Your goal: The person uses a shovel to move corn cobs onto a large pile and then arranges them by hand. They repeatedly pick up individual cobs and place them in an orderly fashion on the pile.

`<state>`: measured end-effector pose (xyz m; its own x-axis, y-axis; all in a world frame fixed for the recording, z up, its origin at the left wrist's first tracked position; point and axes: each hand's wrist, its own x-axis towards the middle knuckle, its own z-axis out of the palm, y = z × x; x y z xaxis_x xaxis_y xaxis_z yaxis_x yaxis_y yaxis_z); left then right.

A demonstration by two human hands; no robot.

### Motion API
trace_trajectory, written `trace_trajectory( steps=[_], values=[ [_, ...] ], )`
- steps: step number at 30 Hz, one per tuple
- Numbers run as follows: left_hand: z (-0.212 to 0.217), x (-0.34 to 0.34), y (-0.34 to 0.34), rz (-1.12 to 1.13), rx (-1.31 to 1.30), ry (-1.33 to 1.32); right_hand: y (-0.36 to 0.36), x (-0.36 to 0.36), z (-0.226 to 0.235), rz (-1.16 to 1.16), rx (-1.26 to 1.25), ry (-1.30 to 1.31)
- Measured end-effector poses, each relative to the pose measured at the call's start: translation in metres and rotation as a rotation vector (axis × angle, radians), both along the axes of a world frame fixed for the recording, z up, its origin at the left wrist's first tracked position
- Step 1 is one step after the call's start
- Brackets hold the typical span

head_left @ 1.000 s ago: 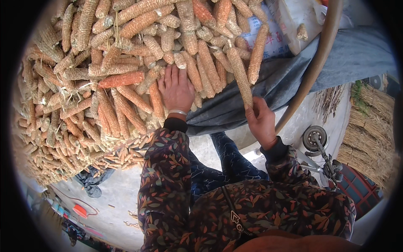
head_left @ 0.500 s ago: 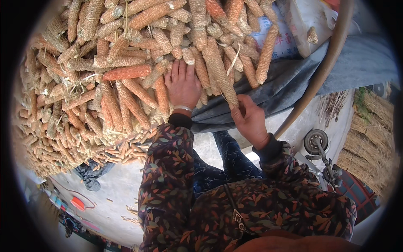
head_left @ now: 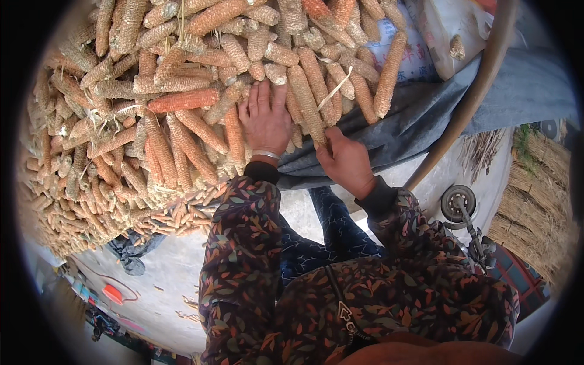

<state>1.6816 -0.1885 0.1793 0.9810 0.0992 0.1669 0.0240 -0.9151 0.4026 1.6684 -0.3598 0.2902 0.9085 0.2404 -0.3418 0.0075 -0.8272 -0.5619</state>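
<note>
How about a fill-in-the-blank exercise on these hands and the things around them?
1. The hand gripping the end of a corn cob is the ____ one.
2. The other hand rests palm ____ on the cob pile.
3. The wheel stands to the person's ____.
4. The jacket is printed with colored ____.

Missing words: right; down; right; leaves.

The right hand gripped the near end of a cob at the heap's edge. The left hand lay palm down on the heap, a bracelet round its wrist. A dark sheet showed beside them, a curved pole crossing it.
</note>
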Motion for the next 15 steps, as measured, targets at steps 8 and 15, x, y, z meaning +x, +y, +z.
trace_trajectory(
  steps=[8,15],
  values=[
    [0.003,-0.001,0.001,-0.021,0.019,0.029,-0.008,-0.007,0.021,-0.180,0.331,0.156],
    [-0.002,-0.001,0.001,-0.016,-0.069,-0.039,-0.006,-0.014,0.027,-0.173,0.285,0.180]
  ],
)
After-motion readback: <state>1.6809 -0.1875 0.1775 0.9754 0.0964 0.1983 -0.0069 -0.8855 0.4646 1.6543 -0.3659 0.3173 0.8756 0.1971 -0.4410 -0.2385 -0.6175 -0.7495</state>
